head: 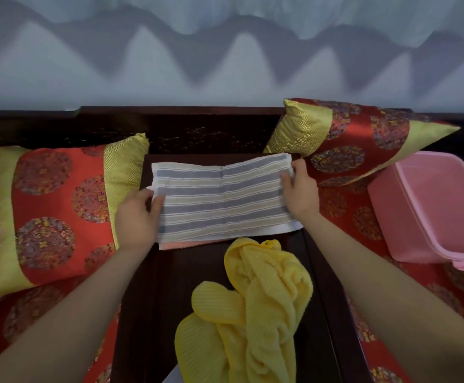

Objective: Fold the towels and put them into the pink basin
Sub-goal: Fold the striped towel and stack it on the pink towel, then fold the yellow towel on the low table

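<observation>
The striped towel [219, 200] lies flat across the far end of the dark bench [153, 286], with a crease down its middle and a peach-coloured layer showing under its near edge. It looks thin, light and soft, so I judge it will sag if lifted by one point only. The short ends are the good places to hold. The left hand [136, 217] grips the left end with curled fingers [157, 201], and the right hand [300, 189] pinches the right end near the far corner. A crumpled yellow towel [253, 313] lies on the near part of the bench, close to the striped one, so there is little free room toward the person. Cushions press in on both sides. The pink basin [391, 217] stands to the right, tilted against the right cushion [358, 134] and open. The way to it passes over this cushion's low corner.
</observation>
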